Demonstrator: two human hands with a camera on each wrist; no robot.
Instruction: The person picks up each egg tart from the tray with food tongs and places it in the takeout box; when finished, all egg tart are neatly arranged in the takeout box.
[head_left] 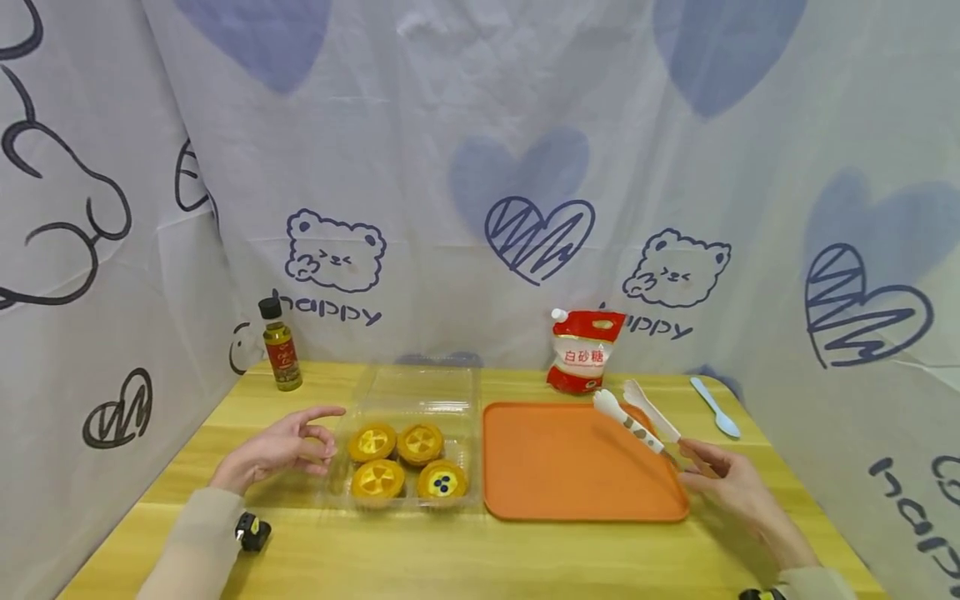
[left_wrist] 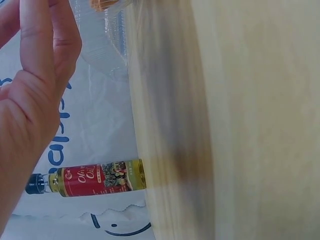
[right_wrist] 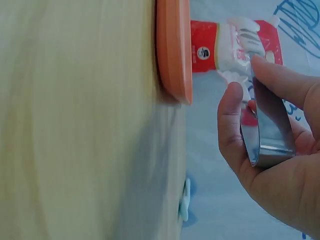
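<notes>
My right hand (head_left: 723, 483) grips a pair of tongs (head_left: 637, 429) by its metal bend, seen closely in the right wrist view. The tongs' paw-shaped tips are spread and hang over the right part of an orange tray (head_left: 525, 500). My left hand (head_left: 288, 446) hovers with loosely bent fingers at the left side of a clear plastic box (head_left: 420, 387), holding nothing; whether it touches the box I cannot tell. Inside the box sit several egg tarts (head_left: 377, 479), one of them topped with dark berries (head_left: 442, 483). The box's lid stands raised at the back.
An olive oil bottle (head_left: 282, 350) stands at the back left. Behind the tray is a red and white sugar pouch (head_left: 585, 354) with a white cap. A pale blue spoon (head_left: 716, 408) lies at the back right. A printed cloth (head_left: 450, 167) hangs around the table.
</notes>
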